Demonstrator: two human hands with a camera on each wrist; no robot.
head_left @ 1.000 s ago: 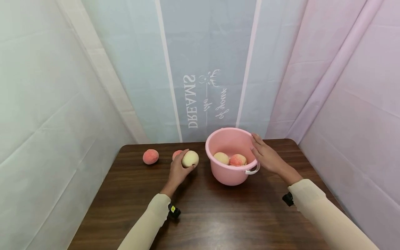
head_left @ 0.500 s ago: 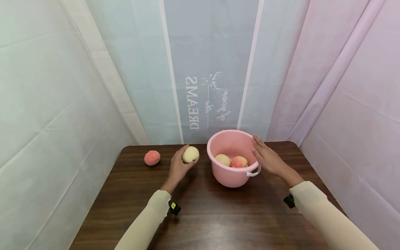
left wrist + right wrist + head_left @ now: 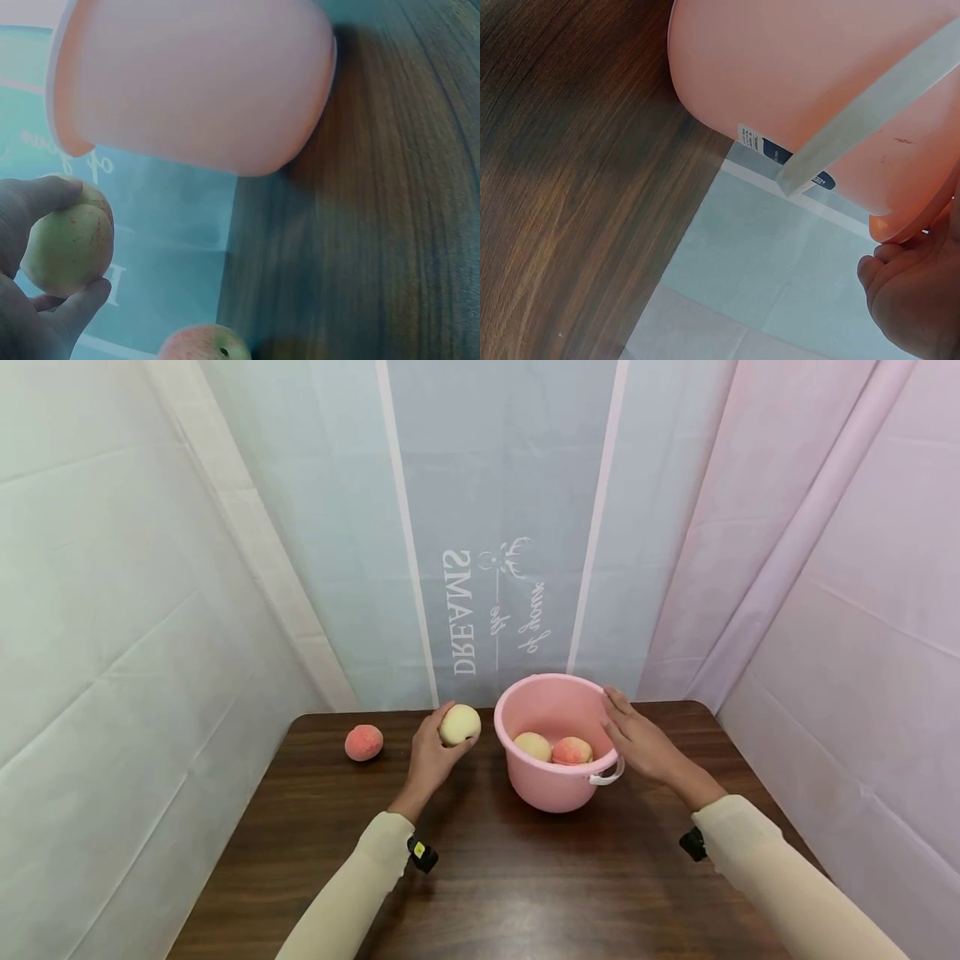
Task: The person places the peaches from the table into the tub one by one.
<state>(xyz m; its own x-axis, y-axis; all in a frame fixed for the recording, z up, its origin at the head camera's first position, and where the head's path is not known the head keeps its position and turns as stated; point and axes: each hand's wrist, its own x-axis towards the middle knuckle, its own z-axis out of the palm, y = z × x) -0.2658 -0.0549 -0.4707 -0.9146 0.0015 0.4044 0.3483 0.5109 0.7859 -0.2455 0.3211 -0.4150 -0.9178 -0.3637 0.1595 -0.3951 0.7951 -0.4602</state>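
My left hand [image 3: 433, 758] holds a pale yellow peach [image 3: 460, 725] between thumb and fingers, raised left of the pink bucket [image 3: 551, 789]. In the left wrist view the same peach [image 3: 71, 244] shows faint red specks. My right hand [image 3: 643, 739] grips the bucket's right rim; in the right wrist view its fingers [image 3: 885, 259] lie at the rim's edge. Inside the bucket lie a yellowish peach [image 3: 533, 746] and a red-orange peach [image 3: 572, 751]. A pinkish-red peach [image 3: 363, 742] sits at the table's far left.
The brown wooden table [image 3: 517, 893] ends at a hanging printed curtain [image 3: 498, 485] behind. Pale cloth walls stand on both sides. A white handle [image 3: 606, 774] hangs on the bucket's right. A reddish peach [image 3: 204, 345] shows at the left wrist view's bottom edge.
My left hand has lifted the pale peach slightly upward. Another reddish peach, partly visible behind that hand a second ago, is now hidden in the head view. My right hand stays at the rim.
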